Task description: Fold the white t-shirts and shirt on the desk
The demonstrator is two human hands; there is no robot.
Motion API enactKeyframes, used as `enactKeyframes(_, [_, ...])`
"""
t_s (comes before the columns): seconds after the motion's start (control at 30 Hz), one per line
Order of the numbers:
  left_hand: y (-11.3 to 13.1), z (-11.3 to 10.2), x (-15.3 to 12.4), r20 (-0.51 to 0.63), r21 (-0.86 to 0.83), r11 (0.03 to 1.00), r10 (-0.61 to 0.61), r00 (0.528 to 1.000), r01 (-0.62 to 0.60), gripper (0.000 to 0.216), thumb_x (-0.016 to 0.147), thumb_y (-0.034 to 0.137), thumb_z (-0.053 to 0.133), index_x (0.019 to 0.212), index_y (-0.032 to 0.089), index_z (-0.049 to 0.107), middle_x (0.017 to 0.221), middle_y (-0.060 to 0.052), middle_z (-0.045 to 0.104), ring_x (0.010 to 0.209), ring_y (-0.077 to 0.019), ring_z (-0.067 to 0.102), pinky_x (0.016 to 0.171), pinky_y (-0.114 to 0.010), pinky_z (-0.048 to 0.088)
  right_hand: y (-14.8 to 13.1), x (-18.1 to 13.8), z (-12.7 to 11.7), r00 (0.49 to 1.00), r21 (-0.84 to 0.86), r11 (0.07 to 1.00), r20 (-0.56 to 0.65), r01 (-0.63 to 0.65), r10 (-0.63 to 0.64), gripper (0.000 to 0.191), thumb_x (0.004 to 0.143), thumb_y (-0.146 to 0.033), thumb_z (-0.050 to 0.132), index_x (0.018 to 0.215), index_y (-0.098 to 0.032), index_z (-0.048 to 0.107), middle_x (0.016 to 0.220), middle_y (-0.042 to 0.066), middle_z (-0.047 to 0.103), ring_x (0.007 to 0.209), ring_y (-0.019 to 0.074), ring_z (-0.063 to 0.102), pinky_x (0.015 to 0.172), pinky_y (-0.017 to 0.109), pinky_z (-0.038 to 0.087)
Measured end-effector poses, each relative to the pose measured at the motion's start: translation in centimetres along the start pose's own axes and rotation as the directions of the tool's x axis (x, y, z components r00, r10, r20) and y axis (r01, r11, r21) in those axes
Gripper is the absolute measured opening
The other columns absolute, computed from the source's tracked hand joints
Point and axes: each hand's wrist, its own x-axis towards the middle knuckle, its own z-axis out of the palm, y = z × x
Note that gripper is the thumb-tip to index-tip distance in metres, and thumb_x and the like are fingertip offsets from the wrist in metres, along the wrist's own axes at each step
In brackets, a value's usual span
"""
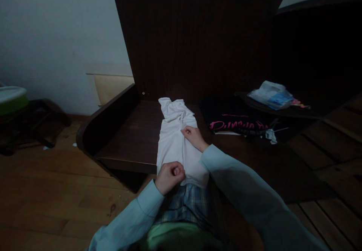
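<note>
A white garment (171,141) lies lengthwise on a dark wooden surface, its near end hanging over the front edge above my lap. A raised fold line runs down its middle. The far end is bunched and wrinkled. My right hand (194,136) pinches the fold near the middle of the cloth. Closer to me, my left hand (170,176) is curled with thumb and fingers together at the same fold by the near edge. Part of the cloth at the left fingertips is hidden by the hand.
A dark wooden surface (132,136) with a raised side panel (104,115) stands before me. At right lie black cloth with pink lettering (240,124) and, on a low shelf, a plastic packet (270,95). A stool (36,119) with a green-and-white basin (13,100) stands far left.
</note>
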Motion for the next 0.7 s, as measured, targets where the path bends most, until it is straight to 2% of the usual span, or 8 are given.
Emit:
enactKeyframes(0.13, [0.6, -0.8, -0.3, 0.059, 0.131, 0.99, 0.047, 0.997, -0.055, 0.014, 0.068, 0.023, 0.05, 0.064, 0.013, 0.059, 0.051, 0.003, 0.049, 0.049, -0.0081, 0.043, 0.048, -0.018, 0.032, -0.2, -0.4, 0.0, 0.993, -0.075, 0.997, 0.119, 0.014, -0.005, 0.032, 0.084, -0.036, 0.042, 0.063, -0.017, 0.057, 0.058, -0.002, 0.057, 0.057, 0.0108, 0.051, 0.056, 0.021, 0.033])
enactKeyframes(0.3, [2.7, -4.7, 0.6, 0.066, 0.436, 0.886, 0.139, 0.988, -0.154, 0.025, 0.079, 0.032, 0.045, 0.078, 0.017, 0.065, 0.069, -0.002, 0.065, 0.058, -0.012, 0.054, 0.054, -0.02, 0.039, -0.6, -1.4, -0.1, 0.985, -0.173, 0.971, 0.079, 0.165, -0.154, 0.024, 0.086, -0.027, 0.04, 0.083, -0.017, 0.061, 0.082, 0.004, 0.062, 0.079, 0.0142, 0.055, 0.073, 0.025, 0.041])
enactKeyframes(0.37, [3.0, -6.6, 2.5, 0.06, 0.554, 0.813, 0.177, 0.982, -0.18, 0.026, 0.079, 0.033, 0.045, 0.082, 0.018, 0.066, 0.078, -0.003, 0.067, 0.066, -0.0136, 0.058, 0.061, -0.022, 0.043, -0.8, -2.3, -0.1, 0.966, -0.231, 0.941, 0.132, 0.247, -0.221, 0.025, 0.086, -0.029, 0.041, 0.095, -0.016, 0.06, 0.095, 0.007, 0.061, 0.093, 0.0169, 0.053, 0.083, 0.029, 0.041])
enactKeyframes(0.47, [2.2, -8.6, 6.8, 0.048, 0.66, 0.719, 0.25, 0.967, -0.219, 0.027, 0.08, 0.027, 0.042, 0.092, 0.018, 0.065, 0.093, -0.005, 0.067, 0.086, -0.0176, 0.06, 0.08, -0.027, 0.044, -1.0, -3.5, -0.2, 0.917, -0.297, 0.883, 0.278, 0.364, -0.285, 0.038, 0.086, -0.035, 0.041, 0.116, -0.015, 0.052, 0.118, 0.012, 0.054, 0.112, 0.0211, 0.044, 0.096, 0.037, 0.036])
enactKeyframes(0.6, [-0.3, -9.4, 12.5, 0.152, 0.687, 0.642, 0.33, 0.932, -0.34, 0.036, 0.08, 0.02, 0.04, 0.112, 0.017, 0.057, 0.118, -0.007, 0.058, 0.11, -0.0184, 0.051, 0.096, -0.031, 0.037, -0.8, -4.6, -0.5, 0.88, -0.341, 0.854, 0.409, 0.392, -0.241, 0.051, 0.088, -0.042, 0.033, 0.132, -0.015, 0.037, 0.138, 0.012, 0.035, 0.129, 0.0214, 0.027, 0.105, 0.041, 0.025])
enactKeyframes(0.7, [-1.9, -9.6, 14.8, 0.102, 0.757, 0.604, 0.269, 0.958, -0.25, 0.04, 0.081, 0.018, 0.038, 0.118, 0.02, 0.052, 0.127, -0.007, 0.052, 0.12, -0.0219, 0.042, 0.1, -0.041, 0.031, -0.7, -4.8, -0.8, 0.859, -0.348, 0.852, 0.471, 0.392, -0.203, 0.061, 0.086, -0.051, 0.034, 0.136, -0.016, 0.03, 0.144, 0.012, 0.025, 0.133, 0.0211, 0.018, 0.107, 0.041, 0.018])
